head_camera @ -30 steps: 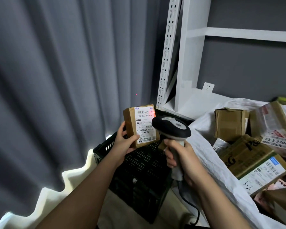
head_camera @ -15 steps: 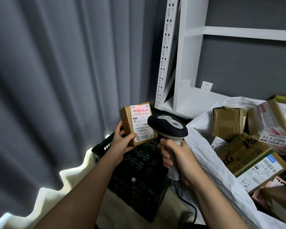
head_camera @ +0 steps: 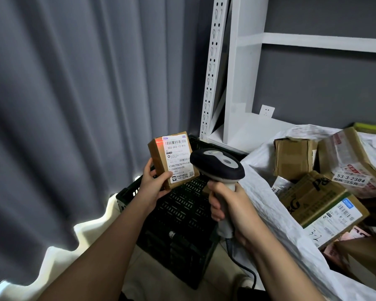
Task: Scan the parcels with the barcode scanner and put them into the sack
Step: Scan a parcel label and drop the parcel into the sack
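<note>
The left hand grips a small brown cardboard parcel by its lower left corner, thumb on the front and fingers behind, which leaves its white printed shipping label turned toward the scanner and unobstructed. The right hand is wrapped round the grip of a black-and-grey handheld barcode scanner, its head aimed at the label from just beside the parcel; a red glow falls on the parcel's upper left, at the edge of the barcode, so the aim likely wants a slight shift right. Both are held above a black slotted plastic crate. To the right the white woven sack lies open with several brown cardboard boxes inside, near enough for an easy drop once the scan registers
</note>
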The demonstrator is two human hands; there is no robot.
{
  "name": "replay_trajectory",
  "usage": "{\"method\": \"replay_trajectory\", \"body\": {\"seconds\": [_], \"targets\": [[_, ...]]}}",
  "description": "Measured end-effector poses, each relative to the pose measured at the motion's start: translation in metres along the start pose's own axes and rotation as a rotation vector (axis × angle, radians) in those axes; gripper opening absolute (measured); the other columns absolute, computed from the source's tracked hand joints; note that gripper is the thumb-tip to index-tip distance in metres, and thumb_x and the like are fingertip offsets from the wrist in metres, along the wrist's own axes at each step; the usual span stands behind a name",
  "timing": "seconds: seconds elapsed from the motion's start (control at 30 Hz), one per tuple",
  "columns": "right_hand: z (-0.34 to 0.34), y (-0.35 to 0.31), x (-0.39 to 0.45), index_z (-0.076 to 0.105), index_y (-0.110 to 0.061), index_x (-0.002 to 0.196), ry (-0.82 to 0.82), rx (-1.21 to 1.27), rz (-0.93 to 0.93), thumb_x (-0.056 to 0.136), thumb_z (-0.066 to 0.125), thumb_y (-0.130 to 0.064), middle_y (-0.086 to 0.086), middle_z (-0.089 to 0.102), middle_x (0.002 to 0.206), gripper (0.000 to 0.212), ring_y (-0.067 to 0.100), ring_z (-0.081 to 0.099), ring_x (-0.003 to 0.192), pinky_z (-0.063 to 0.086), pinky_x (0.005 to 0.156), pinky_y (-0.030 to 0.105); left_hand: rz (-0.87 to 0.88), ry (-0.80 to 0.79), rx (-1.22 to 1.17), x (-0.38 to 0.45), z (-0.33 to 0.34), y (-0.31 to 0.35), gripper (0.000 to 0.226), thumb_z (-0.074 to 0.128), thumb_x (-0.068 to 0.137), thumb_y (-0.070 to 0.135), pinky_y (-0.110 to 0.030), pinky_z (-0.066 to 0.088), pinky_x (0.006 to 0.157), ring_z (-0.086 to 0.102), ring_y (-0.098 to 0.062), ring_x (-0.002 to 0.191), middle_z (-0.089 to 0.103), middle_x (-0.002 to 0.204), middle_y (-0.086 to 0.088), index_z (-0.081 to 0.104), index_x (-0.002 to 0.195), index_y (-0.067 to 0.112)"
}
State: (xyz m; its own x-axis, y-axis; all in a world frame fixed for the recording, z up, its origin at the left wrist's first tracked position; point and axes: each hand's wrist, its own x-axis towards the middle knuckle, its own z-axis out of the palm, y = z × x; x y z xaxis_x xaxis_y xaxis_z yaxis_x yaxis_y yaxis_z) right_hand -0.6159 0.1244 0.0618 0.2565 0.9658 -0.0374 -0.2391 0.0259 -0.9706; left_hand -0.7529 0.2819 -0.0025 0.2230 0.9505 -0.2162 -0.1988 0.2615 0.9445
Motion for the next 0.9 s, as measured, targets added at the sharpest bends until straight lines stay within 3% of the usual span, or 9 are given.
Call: {"method": "replay_trajectory", "body": {"seconds": [0.23, 0.4, 0.63, 0.9], "targets": [[-0.001, -0.004, -0.004, 0.043, -0.011, 0.082, 0.007, 0.006, 0.016, 0.076, 0.062, -0.025, -0.001, 0.036, 0.048, 0.024, 0.011, 0.027, 0.038, 0.025, 0.040, 0.022, 0.000, -0.011, 0.005, 0.000, 0.001, -0.001, 0.080, 0.067, 0.086, 0.005, -0.045, 0.056, 0.083, 0.061, -0.024, 0.112, 0.059, 0.129, 0.000, 0.026, 0.146, 0.039], [0.000, -0.005, -0.005, 0.042, -0.010, 0.086, 0.020, -0.018, 0.019, 0.095, 0.055, -0.009, 0.000, 0.036, 0.048, 0.016, 0.011, 0.026, 0.037, 0.024, 0.039, 0.022, 0.001, -0.012, 0.012, -0.001, 0.002, -0.001, 0.083, 0.068, 0.085, 0.005, -0.043, 0.057, 0.080, 0.062, -0.023, 0.110, 0.059, 0.128, 0.000, 0.025, 0.147, 0.040], [-0.001, -0.005, -0.004, 0.043, -0.012, 0.082, 0.045, -0.002, 0.033, 0.095, 0.055, -0.011, 0.000, 0.037, 0.048, 0.018, 0.011, 0.028, 0.037, 0.025, 0.039, 0.022, 0.007, -0.004, 0.032, -0.002, 0.003, 0.000, 0.084, 0.068, 0.085, 0.006, -0.040, 0.057, 0.077, 0.061, -0.022, 0.111, 0.058, 0.129, 0.001, 0.023, 0.148, 0.039], [-0.020, -0.028, -0.013, 0.047, -0.011, 0.084, 0.212, -0.001, -0.023, 0.093, 0.059, -0.013, 0.000, 0.042, 0.050, 0.015, 0.012, 0.032, 0.038, 0.028, 0.041, 0.024, 0.086, -0.031, 0.122, -0.035, 0.030, 0.013, 0.070, 0.063, 0.091, 0.015, -0.036, 0.055, 0.076, 0.060, -0.013, 0.101, 0.053, 0.130, 0.001, 0.026, 0.148, 0.032]]}}
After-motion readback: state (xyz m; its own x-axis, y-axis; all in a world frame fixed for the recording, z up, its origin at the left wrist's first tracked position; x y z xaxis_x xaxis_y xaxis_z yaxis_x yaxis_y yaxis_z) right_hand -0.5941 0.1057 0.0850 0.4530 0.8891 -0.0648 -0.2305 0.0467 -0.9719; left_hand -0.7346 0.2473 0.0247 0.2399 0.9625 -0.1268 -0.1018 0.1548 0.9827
